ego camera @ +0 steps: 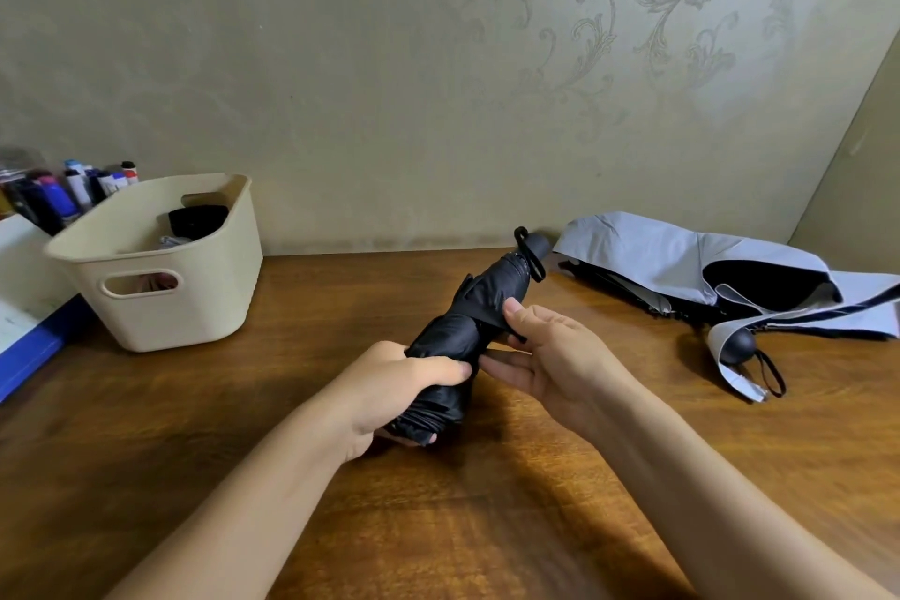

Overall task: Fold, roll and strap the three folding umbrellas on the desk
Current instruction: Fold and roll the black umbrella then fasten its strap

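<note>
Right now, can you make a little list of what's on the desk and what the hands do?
Left hand: grips the black umbrella's lower end
Right hand: pinches its middle
Black umbrella: rolled, handle pointing away
Grey umbrella: loose, lying on the desk, right side
Basket: cream, left side of desk

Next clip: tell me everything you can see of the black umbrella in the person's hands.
The black umbrella is collapsed, its matte fabric bunched in loose, uneven folds. It is held over the wooden desk, slanting from near left to far right. Its rounded dark handle, with a wrist loop, points toward the wall. The left hand grips the near end; the right hand has its thumb on the middle and its fingers beneath.
</note>
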